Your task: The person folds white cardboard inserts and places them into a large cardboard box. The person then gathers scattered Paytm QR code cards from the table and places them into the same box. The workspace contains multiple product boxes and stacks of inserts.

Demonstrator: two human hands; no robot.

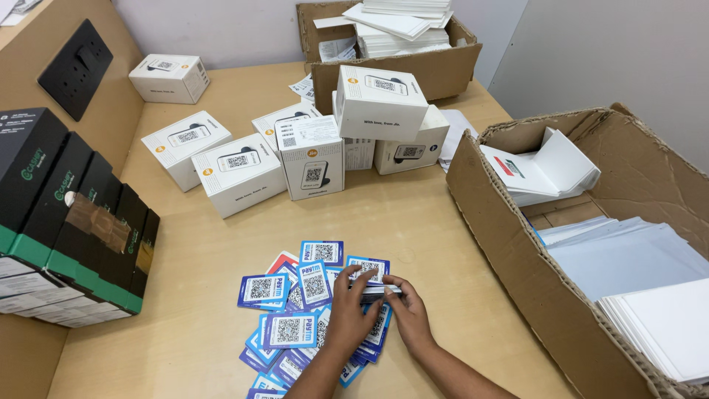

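A small stack of cards (pixel 380 290) is pinched between both hands, just above the spread of blue-bordered code cards (pixel 310 310) that is fanned out on the wooden counter (pixel 413 222). The left hand (pixel 349 314) is laid over the spread, its fingers (pixel 360 279) curled forward and pressed onto the top of the stack. The right hand (pixel 410 314) is set just beside it, its fingers (pixel 395 284) closed on the stack's right edge. The spread is taken as the landmark here. Beyond it, farther from the person, a cluster of white device boxes (pixel 310 159) is seen, one of them stood upright and another stacked on top. To the left of the spread, a taped bundle of black and green boxes (pixel 70 222) is rested near the counter's edge. To the right of the spread, a large open cardboard carton (pixel 509 251) is placed, filled with white sheets (pixel 628 258). Well beyond the spread, at the far wall, a second cardboard carton (pixel 443 70) holding white leaflets is seen.
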